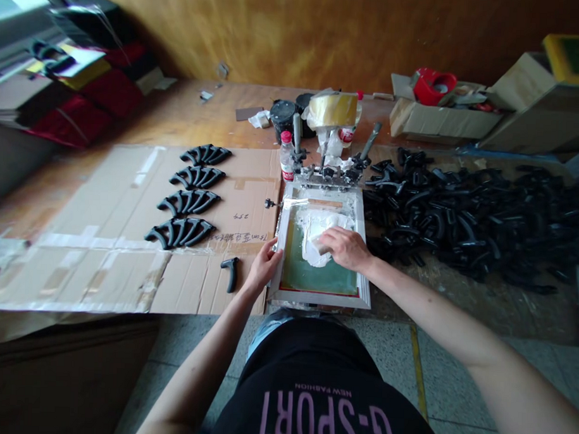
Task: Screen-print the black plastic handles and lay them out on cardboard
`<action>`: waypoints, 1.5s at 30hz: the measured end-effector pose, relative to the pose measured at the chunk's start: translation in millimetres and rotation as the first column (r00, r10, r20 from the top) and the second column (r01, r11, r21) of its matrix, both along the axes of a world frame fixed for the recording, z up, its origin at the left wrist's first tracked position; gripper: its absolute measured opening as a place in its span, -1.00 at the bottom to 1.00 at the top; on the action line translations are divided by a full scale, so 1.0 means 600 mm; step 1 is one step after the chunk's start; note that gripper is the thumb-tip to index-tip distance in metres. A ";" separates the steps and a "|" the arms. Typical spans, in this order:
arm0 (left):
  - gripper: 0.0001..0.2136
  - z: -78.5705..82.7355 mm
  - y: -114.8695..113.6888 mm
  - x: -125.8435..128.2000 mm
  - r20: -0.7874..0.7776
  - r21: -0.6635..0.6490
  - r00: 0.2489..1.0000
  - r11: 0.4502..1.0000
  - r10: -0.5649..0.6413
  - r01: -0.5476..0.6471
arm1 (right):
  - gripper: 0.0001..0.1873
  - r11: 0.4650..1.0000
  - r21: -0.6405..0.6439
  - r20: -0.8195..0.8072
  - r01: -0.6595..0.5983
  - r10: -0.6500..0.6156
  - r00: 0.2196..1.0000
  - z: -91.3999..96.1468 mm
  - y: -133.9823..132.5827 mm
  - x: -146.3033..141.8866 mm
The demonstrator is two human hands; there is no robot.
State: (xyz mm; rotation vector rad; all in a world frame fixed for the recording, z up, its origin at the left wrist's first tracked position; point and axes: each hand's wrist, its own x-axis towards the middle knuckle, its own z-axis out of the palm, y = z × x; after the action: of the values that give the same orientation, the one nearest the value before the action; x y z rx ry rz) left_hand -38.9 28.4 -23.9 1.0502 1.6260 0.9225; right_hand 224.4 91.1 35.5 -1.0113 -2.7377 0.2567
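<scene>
A screen printing frame (365,270) with a green mesh lies flat in front of me, and white paste (311,252) is spread over the upper middle of the mesh. My right hand (348,247) is closed on a small pale squeegee (322,246), mostly hidden by the fingers, in the paste. At the frame's left edge my left hand (265,263) grips the rim; part of its fingers is hidden. A single black curved handle (230,275) lies on the cardboard left of that hand. The frame's far end meets a metal clamp (326,176).
Four stacked rows of black handles (187,232) lie on the cardboard (123,205) at left. A large heap of black handles (460,216) spreads at right. Behind the clamp are a red-capped bottle (286,157) and dark tubs (282,118). An open carton (445,121) holds a red tape dispenser (434,87).
</scene>
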 end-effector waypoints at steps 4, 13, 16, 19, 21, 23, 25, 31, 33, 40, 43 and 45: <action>-0.39 0.001 -0.001 0.001 0.033 -0.006 0.999 1.000 0.010 -0.010 | -0.72 0.996 0.002 -0.022 -0.084 0.084 0.996 -0.020 -0.027 0.001; -0.37 0.114 -0.005 0.006 0.081 0.034 0.995 0.998 0.059 -0.062 | -0.43 0.911 0.001 -0.185 0.413 -0.406 0.895 0.079 0.142 -0.004; -0.48 0.180 0.015 0.016 0.153 0.170 0.982 0.976 0.107 -0.132 | -0.51 0.798 -0.003 -0.289 0.602 -0.577 0.764 0.088 0.193 0.070; -0.47 0.239 0.064 0.031 0.280 0.379 0.956 0.904 0.091 -0.197 | -0.56 0.678 -0.104 -0.267 0.728 -0.724 0.636 0.051 0.186 0.131; -0.48 0.268 0.100 0.041 0.337 0.458 0.941 0.867 0.038 -0.199 | -0.57 0.695 -0.184 -0.134 0.695 -0.718 0.683 0.008 0.151 0.133; -0.51 0.280 0.120 0.052 0.368 0.481 0.930 0.853 0.016 -0.205 | -0.58 0.803 -0.200 -0.024 0.561 -0.577 0.817 -0.035 0.103 0.105; -0.51 0.265 0.115 0.068 0.410 0.455 0.910 0.852 0.058 -0.259 | -0.63 0.893 -0.127 0.047 0.431 -0.428 0.902 -0.066 0.058 0.061; -0.45 0.122 -0.018 0.147 0.573 -0.220 0.819 0.968 0.030 0.118 | -0.79 0.897 -0.070 0.049 0.436 -0.433 0.900 -0.056 -0.045 -0.049; -0.51 0.088 -0.050 0.152 0.621 -0.295 0.776 0.950 0.110 0.101 | -0.80 0.955 -0.097 -0.064 0.280 -0.287 0.956 -0.040 -0.068 -0.064; -0.66 0.012 -0.080 -0.089 -0.058 -0.275 0.944 0.904 0.324 -0.327 | -0.58 0.780 -0.116 0.149 0.615 -0.598 0.788 -0.057 0.028 0.070; -0.58 -0.035 -0.101 -0.195 -0.439 -0.419 0.889 0.846 0.130 -0.331 | -0.49 0.721 -0.100 0.370 0.686 -0.613 0.698 -0.081 0.072 0.135; -0.54 -0.058 -0.110 -0.223 -0.557 -0.443 0.830 0.855 -0.028 -0.268 | -0.54 0.754 -0.104 0.430 0.649 -0.554 0.713 -0.091 0.078 0.150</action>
State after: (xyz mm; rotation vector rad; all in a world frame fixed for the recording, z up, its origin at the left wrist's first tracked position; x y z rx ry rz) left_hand -172.6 -37.6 -58.7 0.8726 2.2798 0.2165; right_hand 314.4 137.8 -19.0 -2.1711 -2.5040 0.3198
